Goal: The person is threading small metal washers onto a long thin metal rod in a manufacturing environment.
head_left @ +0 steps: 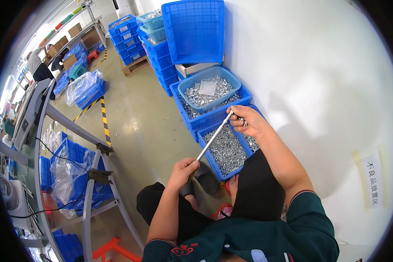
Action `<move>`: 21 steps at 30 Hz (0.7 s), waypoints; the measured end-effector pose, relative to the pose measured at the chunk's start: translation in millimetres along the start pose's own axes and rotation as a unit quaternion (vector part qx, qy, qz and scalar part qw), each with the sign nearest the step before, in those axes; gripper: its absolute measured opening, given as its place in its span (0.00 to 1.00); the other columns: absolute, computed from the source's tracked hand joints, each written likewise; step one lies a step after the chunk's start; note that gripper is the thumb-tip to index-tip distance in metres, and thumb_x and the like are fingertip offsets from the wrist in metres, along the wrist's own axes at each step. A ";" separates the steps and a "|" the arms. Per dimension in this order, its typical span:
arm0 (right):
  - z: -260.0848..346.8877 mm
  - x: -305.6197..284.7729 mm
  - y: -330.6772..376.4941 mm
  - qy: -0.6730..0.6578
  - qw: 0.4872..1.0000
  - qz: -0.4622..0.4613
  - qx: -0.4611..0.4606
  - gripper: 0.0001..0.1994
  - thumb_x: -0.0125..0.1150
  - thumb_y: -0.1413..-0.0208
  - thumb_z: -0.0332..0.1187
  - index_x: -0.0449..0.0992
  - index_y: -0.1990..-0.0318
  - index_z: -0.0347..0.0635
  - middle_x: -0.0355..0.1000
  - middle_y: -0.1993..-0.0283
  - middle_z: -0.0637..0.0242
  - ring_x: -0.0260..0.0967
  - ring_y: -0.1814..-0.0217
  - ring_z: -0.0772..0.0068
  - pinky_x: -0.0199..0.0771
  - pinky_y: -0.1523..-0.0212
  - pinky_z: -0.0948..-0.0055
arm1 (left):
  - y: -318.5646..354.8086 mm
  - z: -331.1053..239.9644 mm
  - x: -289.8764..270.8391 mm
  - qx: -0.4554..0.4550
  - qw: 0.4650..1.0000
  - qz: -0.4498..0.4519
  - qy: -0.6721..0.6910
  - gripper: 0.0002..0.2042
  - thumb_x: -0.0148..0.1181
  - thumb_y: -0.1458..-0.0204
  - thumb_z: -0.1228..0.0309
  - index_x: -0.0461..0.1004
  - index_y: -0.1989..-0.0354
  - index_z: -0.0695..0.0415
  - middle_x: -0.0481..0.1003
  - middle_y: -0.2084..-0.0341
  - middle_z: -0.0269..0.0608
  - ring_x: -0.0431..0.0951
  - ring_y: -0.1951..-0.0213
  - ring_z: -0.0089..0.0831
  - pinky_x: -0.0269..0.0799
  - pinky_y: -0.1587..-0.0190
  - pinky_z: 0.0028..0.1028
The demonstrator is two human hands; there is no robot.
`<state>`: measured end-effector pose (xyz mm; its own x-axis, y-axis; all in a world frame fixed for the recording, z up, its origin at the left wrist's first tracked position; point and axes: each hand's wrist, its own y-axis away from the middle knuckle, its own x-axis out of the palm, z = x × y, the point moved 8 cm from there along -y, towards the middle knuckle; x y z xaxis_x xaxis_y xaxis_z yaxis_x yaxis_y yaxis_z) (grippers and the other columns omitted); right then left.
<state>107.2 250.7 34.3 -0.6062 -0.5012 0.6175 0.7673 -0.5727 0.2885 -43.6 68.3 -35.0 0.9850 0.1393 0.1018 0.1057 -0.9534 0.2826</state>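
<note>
A long, thin silvery metal rod [215, 137] slants across the middle, its upper end to the right. My left hand [182, 173] is closed around its lower end. At the upper end my right hand [250, 121] pinches the rod between thumb and fingertips, where a small fitting seems to sit. More small shiny metal parts [243, 123] are tucked in the curled fingers of that hand. Beneath the rod, close to my knees, stands a blue bin [210, 160] full of small silvery metal parts [229, 153].
Behind it, a light-blue basket [204, 109] of metal parts, with a clear square box [207, 88] on top, rests in a larger blue bin [184, 117]. Stacked blue crates [161, 61] stand farther back. A white wall [310, 65] borders the right; a grey-framed bench [76, 126] is left.
</note>
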 end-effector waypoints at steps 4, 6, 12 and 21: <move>0.7 10.0 2.8 0.032 0.999 -0.011 -0.026 0.10 0.50 0.43 0.36 0.70 0.62 0.38 0.61 0.77 0.73 0.52 0.82 0.88 0.50 0.87 0.89 | -3.6 2.5 0.6 0.004 1.000 0.010 0.002 0.11 0.51 0.46 0.64 0.70 0.72 0.60 0.65 0.84 0.29 0.63 0.80 0.18 0.58 0.77 0.18; 1.9 11.5 3.3 0.082 0.995 -0.025 -0.043 0.13 0.50 0.43 0.36 0.70 0.57 0.37 0.60 0.78 0.74 0.52 0.83 0.88 0.50 0.86 0.89 | -5.3 2.9 1.5 -0.003 1.000 0.009 0.001 0.11 0.50 0.46 0.64 0.70 0.72 0.60 0.65 0.84 0.30 0.63 0.80 0.18 0.58 0.76 0.18; -17.6 20.2 4.7 0.162 0.986 -0.008 0.048 0.11 0.51 0.44 0.33 0.69 0.56 0.40 0.60 0.79 0.74 0.50 0.85 0.88 0.45 0.87 0.89 | -6.2 0.7 -1.2 0.024 1.000 0.001 0.014 0.12 0.50 0.46 0.64 0.70 0.73 0.60 0.65 0.84 0.31 0.64 0.80 0.18 0.58 0.76 0.18; -9.4 -18.7 -5.3 0.091 0.991 -0.081 0.049 0.13 0.57 0.47 0.42 0.68 0.68 0.41 0.60 0.80 0.72 0.50 0.87 0.87 0.44 0.91 0.89 | -4.3 1.6 -3.9 0.019 1.000 -0.002 0.001 0.11 0.50 0.46 0.64 0.70 0.72 0.60 0.65 0.84 0.30 0.63 0.80 0.18 0.58 0.76 0.19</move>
<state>112.5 257.0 14.4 -0.7434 -0.5226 0.4174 0.6687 -0.5934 0.4480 -47.7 71.5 -38.2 0.9843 0.1439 0.1024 0.1149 -0.9621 0.2474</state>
